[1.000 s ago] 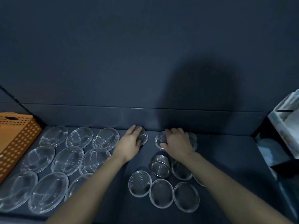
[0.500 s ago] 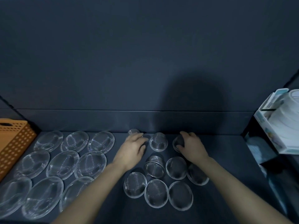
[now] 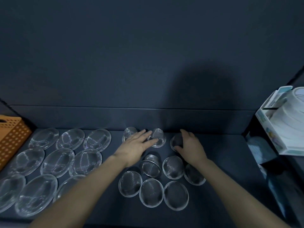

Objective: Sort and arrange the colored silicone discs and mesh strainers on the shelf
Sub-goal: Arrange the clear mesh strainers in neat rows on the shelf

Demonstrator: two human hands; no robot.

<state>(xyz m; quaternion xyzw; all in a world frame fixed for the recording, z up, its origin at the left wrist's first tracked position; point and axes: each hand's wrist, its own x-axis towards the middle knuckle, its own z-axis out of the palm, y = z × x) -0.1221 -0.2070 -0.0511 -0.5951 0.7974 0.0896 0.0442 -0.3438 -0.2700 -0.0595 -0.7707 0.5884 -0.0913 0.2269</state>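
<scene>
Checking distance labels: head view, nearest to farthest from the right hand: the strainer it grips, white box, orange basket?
1. The strainer, back row, gripped by the right hand.
2. The white box, right edge.
3. The orange basket, far left.

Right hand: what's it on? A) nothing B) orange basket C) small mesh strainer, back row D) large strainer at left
C: the right hand curls round a small mesh strainer in the back row, thumb and fingers at its edge.
</scene>
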